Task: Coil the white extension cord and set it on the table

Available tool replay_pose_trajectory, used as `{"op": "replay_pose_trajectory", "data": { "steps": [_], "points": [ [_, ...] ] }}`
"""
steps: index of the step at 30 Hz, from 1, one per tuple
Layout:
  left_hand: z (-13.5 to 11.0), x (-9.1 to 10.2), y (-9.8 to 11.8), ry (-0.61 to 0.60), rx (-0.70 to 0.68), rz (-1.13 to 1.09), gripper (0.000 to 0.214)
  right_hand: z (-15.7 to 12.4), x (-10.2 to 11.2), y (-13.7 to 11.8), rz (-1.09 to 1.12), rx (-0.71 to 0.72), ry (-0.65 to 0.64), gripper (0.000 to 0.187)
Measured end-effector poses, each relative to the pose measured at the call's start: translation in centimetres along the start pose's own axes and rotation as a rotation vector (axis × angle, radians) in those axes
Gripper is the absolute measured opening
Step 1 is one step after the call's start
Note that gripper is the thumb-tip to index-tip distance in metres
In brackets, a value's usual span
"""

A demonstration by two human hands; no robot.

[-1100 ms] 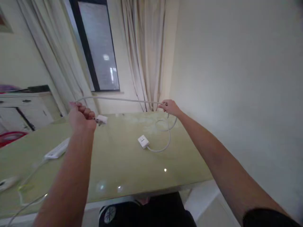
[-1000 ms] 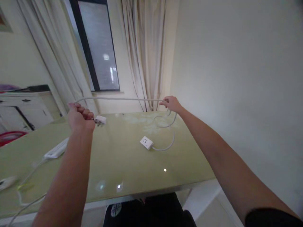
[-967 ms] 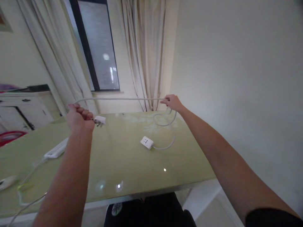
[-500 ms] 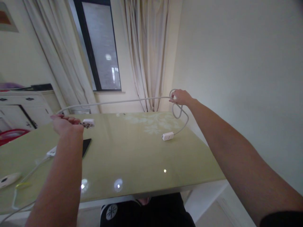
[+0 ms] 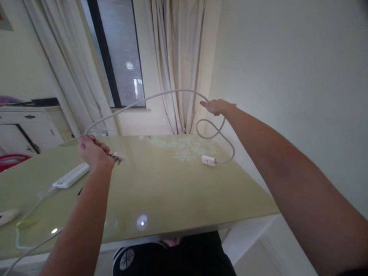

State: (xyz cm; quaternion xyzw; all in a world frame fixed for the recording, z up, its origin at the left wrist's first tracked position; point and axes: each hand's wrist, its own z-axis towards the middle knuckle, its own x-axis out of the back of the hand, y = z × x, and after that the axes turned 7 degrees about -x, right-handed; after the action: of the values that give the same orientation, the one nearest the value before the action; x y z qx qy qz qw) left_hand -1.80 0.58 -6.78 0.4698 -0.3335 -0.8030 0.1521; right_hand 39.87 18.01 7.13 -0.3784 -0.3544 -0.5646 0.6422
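Note:
A white extension cord point(image 5: 178, 91) arches through the air between my hands. My left hand point(image 5: 94, 150) is closed around its left end, and a white plug with metal prongs point(image 5: 117, 157) sticks out from the right side of the fist. At the far right, my right hand point(image 5: 216, 107) has the cord at its fingers, partly hidden behind the hand; the fingertips point left. Below it the cord hangs in a loose loop, then runs down to a small white socket block point(image 5: 208, 160) lying on the pale green table point(image 5: 161, 184).
Beside my left forearm lies a white power strip point(image 5: 71, 176), its cable carrying a yellow tie point(image 5: 27, 222). A white rounded object point(image 5: 8, 216) sits at the table's left edge. A wall point(image 5: 287, 76) rises along the right side; curtains point(image 5: 184, 57) hang beyond the table.
The cord between my hands has gone from nearly straight to a high arch. My left hand has shifted right and slightly down; my right hand's fingers have straightened, with the loop hanging lower.

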Motion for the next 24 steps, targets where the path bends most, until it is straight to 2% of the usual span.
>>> {"op": "replay_pose_trajectory", "data": {
  "steps": [2, 6, 8, 10, 13, 15, 20, 22, 24],
  "points": [
    [-1.1, -0.3, -0.3, -0.072, -0.088, 0.035, 0.038, 1.1, 0.9, -1.0, 0.010, 0.025, -0.023, 0.075],
    [-2.9, -0.4, -1.2, -0.275, -0.198, 0.079, 0.040, 1.0, 3.3, -3.7, 0.092, 0.135, 0.122, 0.068],
    [-3.5, -0.2, -1.7, -0.328, -0.183, 0.071, 0.043, 0.0, 4.5, -4.7, 0.239, 0.127, 0.126, 0.064],
    [-3.9, 0.0, -2.4, -0.364, -0.158, 0.107, 0.046, -0.9, 5.3, -5.4, 0.485, 0.063, 0.029, 0.060],
    [-4.4, 0.2, -3.1, -0.484, -0.047, 0.191, 0.047, -1.6, 5.6, -6.2, 0.845, -0.030, -0.127, 0.057],
    [-4.8, 0.2, -3.3, -0.583, 0.089, 0.182, 0.043, -1.5, 5.4, -6.9, 1.003, -0.059, -0.136, 0.052],
    [-6.4, 0.0, -2.7, -0.791, 0.347, 0.049, 0.041, -0.4, 5.7, -9.3, 1.325, -0.044, -0.054, 0.040],
    [-7.3, -0.5, -2.0, -0.859, 0.399, -0.003, 0.040, -0.9, 6.1, -10.6, 1.414, 0.011, 0.018, 0.040],
    [-8.4, -1.3, -1.0, -0.902, 0.398, -0.050, 0.034, -2.5, 6.6, -12.2, 1.487, 0.078, 0.104, 0.041]
  ]
}}
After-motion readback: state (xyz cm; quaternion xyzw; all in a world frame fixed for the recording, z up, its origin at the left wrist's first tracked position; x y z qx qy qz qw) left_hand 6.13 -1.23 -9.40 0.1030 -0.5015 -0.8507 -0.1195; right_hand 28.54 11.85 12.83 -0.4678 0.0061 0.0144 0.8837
